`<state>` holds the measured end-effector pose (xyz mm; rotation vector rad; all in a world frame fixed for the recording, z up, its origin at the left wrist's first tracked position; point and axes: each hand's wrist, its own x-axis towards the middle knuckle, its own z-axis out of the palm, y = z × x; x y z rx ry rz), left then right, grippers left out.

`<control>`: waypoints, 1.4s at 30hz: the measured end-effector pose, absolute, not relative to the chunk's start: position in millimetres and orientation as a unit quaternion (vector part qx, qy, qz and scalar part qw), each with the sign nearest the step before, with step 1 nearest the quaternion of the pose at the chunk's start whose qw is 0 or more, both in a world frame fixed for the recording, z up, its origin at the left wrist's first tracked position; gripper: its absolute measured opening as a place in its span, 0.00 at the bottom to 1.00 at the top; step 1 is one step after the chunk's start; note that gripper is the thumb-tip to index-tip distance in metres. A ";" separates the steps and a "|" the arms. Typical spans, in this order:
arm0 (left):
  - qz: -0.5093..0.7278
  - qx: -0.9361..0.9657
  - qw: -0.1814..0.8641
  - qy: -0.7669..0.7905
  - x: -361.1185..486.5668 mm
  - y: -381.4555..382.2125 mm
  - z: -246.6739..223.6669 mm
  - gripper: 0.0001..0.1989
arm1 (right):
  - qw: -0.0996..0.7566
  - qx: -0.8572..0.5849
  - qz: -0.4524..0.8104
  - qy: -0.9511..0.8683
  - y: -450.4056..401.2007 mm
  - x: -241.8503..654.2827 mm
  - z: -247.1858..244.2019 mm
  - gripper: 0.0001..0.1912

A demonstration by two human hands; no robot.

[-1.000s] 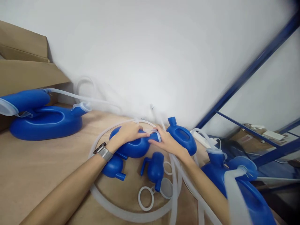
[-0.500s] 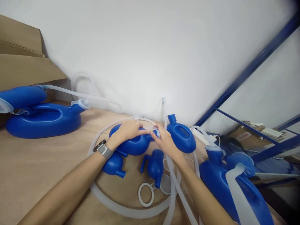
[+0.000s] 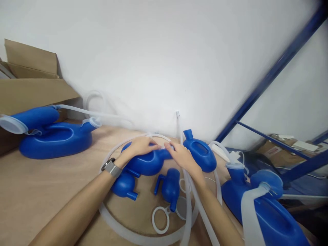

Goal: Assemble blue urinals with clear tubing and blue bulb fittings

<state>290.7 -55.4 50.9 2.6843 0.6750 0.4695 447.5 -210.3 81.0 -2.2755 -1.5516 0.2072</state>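
A blue plastic urinal bottle (image 3: 150,165) lies on its side on the brown tabletop in front of me. My left hand (image 3: 142,146), with a watch on the wrist, is curled over its upper side, fingertips partly hidden behind it. My right hand (image 3: 180,155) is closed around the bottle's neck end, its thumb by a pale translucent piece at the mouth. Nearer to me lie two small blue spouted parts, one on the left (image 3: 123,184) and one on the right (image 3: 171,186). A white ring cap (image 3: 160,220) lies below the right one.
Translucent tubing (image 3: 123,230) loops around the work spot. Another blue bottle (image 3: 201,155) stands just right of my hands; a larger one with a hose (image 3: 276,218) is at lower right. Capped bottles (image 3: 56,140) lie at left by a cardboard box (image 3: 38,92). A blue metal frame (image 3: 266,78) rises at right.
The camera has tilted up slightly, so things sit lower in view. My left fingers have drawn back a little from the bottle's neck, while my right hand stays on it.
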 end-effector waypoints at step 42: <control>0.170 0.932 0.209 0.244 289.5 -57.7 55.0 0.25 | 0.173 -0.805 0.054 -0.565 -206.8 439.9 84.9 0.16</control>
